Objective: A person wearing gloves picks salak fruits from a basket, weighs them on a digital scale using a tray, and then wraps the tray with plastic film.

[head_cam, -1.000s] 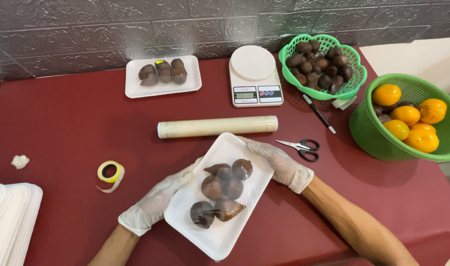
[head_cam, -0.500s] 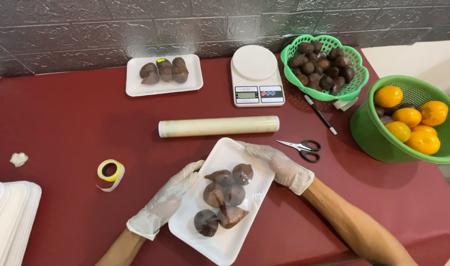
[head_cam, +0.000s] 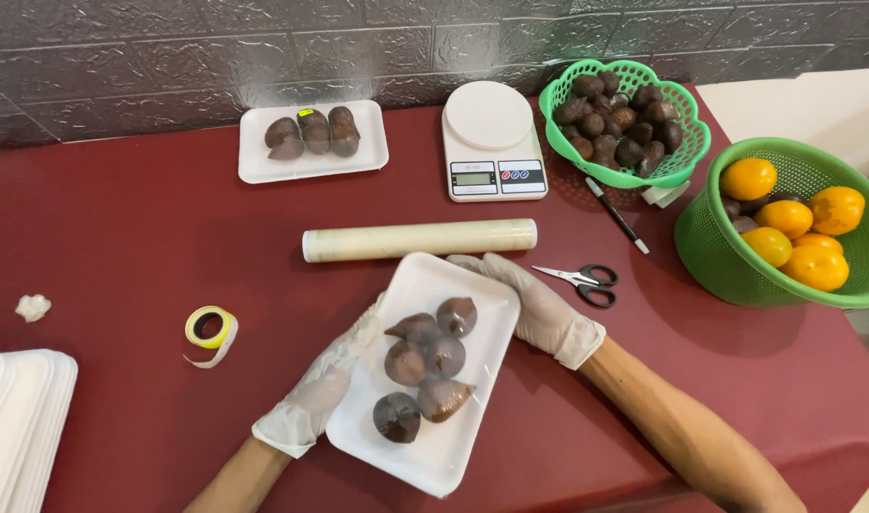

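2 gloved hands hold a white tray (head_cam: 450, 446) between them, just above the red surface (head_cam: 121, 237). The left hand (head_cam: 325, 385) is curled on the tray's left edge. The right hand (head_cam: 539, 309) is curled on the tray's far right edge. 5 brown fruits (head_cam: 425, 366) sit on the tray, touching each other. Just past the hands lies a roll of wrap (head_cam: 420, 239). Scissors (head_cam: 582, 281) lie just right of the right hand. A tape ring (head_cam: 209, 329) lies left of the left hand. Far past the hands are a scale (head_cam: 492, 139), another tray with 3 fruits (head_cam: 313, 141), and 2 green baskets (head_cam: 795, 275).
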